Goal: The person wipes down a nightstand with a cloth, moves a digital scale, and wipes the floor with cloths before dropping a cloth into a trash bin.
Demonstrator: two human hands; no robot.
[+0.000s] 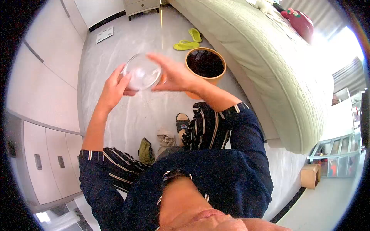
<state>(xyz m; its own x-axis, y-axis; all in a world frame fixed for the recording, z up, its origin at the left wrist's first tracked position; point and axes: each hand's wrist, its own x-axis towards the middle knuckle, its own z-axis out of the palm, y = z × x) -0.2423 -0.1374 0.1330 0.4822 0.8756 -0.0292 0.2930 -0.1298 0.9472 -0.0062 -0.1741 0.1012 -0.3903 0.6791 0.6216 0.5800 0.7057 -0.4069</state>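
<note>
A clear round glass bowl (pixel 142 72) is held up in front of me, above the grey floor. My left hand (pixel 115 85) has its fingers around the bowl's left side. On the opposite side my right hand (pixel 171 75) grips the rim, its fingers slightly blurred. Whether anything lies inside the bowl is too blurred to tell. Just right of my right hand stands a tan bin (pixel 210 79) with a dark inside. Near my feet lie a green cloth (pixel 146 151) and a pale cloth (pixel 165 138).
A bed (pixel 266 65) with a pale green cover runs along the right. Yellow-green slippers (pixel 186 45) lie beyond the bin. Cabinets (pixel 50 158) line the left side. A white scale (pixel 105 34) is on the floor, and a cardboard box (pixel 310 176) sits at the lower right.
</note>
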